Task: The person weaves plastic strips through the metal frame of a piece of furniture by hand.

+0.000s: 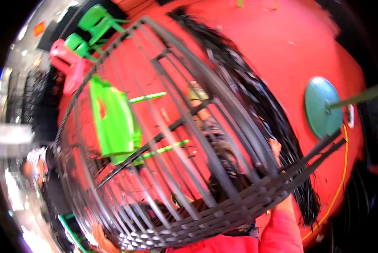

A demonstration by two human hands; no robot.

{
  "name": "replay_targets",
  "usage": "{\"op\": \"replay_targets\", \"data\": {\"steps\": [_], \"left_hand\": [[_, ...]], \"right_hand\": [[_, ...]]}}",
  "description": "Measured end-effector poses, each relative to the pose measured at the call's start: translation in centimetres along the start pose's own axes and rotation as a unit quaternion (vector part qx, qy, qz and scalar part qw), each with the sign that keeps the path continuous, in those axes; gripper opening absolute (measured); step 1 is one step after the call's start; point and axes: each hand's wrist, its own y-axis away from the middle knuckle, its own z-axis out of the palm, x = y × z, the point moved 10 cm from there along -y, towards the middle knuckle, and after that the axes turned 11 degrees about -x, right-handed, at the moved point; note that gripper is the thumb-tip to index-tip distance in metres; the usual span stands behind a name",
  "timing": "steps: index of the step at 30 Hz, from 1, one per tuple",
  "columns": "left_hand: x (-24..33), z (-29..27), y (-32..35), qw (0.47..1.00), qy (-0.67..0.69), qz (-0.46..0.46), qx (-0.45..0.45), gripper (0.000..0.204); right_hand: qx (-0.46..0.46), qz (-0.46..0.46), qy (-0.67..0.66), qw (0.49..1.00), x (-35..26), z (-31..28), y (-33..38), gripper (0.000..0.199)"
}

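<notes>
A large dark frame with long slats [159, 126], part-woven like wicker, fills the middle of the view and stands tilted in front of me. Along its near edge runs a band of tight black weaving [189, 225]. My right hand [275, 148] is closed around the right side of the frame; its forearm passes behind the woven band, so part of it is hidden. At the lower left my left hand [102, 238] grips the corner by the weaving, blurred and partly cut off. Loose strip ends stick out from the band at the right.
A bundle of black strips [256, 84] lies on the red floor [315, 38] beyond the frame. Through the slats shows a bright green plastic chair [111, 120]. Green and pink chairs [97, 23] stand far left. A round teal base [322, 105] and yellow cord [343, 168] are at right.
</notes>
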Motion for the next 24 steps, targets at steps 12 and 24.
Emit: {"op": "replay_targets", "data": {"steps": [12, 24], "left_hand": [[2.0, -4.0, -0.4, 0.997, -0.003, 0.042, 0.057, 0.045], [27.4, 4.5, 0.4, 0.789, 0.396, 0.384, -0.272, 0.062]], "right_hand": [[0.081, -0.074, -0.597, 0.794, -1.8, -8.0, 5.2, 0.01], [-0.059, -0.405, -0.294, 0.864, -12.5, -39.0, 23.4, 0.011]]}}
